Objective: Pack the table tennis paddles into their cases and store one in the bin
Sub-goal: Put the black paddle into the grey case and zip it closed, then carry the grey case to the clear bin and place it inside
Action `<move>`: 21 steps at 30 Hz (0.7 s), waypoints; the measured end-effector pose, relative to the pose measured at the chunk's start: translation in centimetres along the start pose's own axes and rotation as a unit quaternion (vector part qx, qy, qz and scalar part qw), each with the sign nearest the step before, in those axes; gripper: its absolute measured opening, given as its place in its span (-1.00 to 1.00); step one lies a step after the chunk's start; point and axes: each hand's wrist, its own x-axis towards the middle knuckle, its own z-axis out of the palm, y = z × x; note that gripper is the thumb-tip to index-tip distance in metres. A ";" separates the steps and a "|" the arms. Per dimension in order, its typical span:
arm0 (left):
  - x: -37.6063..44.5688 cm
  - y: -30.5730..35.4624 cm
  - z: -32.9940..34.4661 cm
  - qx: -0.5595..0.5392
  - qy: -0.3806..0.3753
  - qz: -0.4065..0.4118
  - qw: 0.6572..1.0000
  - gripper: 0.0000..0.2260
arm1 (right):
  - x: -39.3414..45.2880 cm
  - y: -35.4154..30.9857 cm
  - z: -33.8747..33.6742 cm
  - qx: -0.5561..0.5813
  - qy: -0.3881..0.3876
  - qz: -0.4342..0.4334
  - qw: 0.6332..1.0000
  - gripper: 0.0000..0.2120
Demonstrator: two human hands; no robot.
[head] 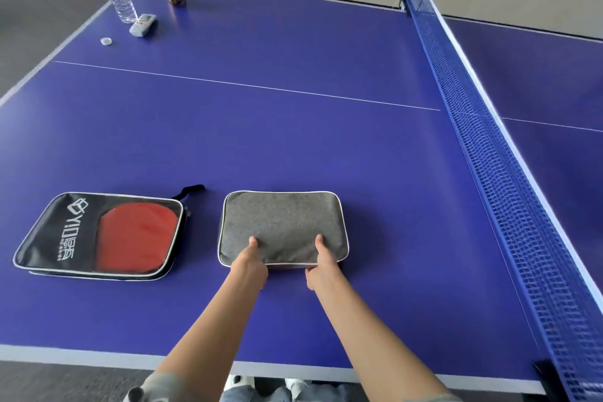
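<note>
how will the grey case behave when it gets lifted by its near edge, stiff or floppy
Probably semi-soft: the grey case looks like felt fabric with piped edges, so it may sag a little. It lies flat and fairly full, so a paddle inside, if there is one, would likely stiffen it. The cloth should give good grip; the left hand and right hand pinch its near edge.

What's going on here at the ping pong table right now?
A person is holding the near edge of a grey paddle case with both hands, the left hand and right hand each with a thumb on top. It lies flat on the blue table. To its left lies a black case with a red paddle showing through its window. No bin is in view.
</note>
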 end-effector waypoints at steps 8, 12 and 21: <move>0.1 -0.2 -0.5 -0.131 -0.065 -0.053 0.988 -0.50 | -1.0 -0.5 0.7 0.159 -0.072 -0.051 0.983 -0.48; -0.8 1.6 -0.5 -0.150 -0.074 -0.014 0.986 -0.50 | -1.9 -0.9 1.7 0.155 -0.094 -0.060 0.982 -0.49; -0.6 9.1 -4.1 -0.141 -0.100 0.140 0.975 -0.47 | -5.6 1.7 7.8 0.159 -0.210 -0.102 0.959 -0.56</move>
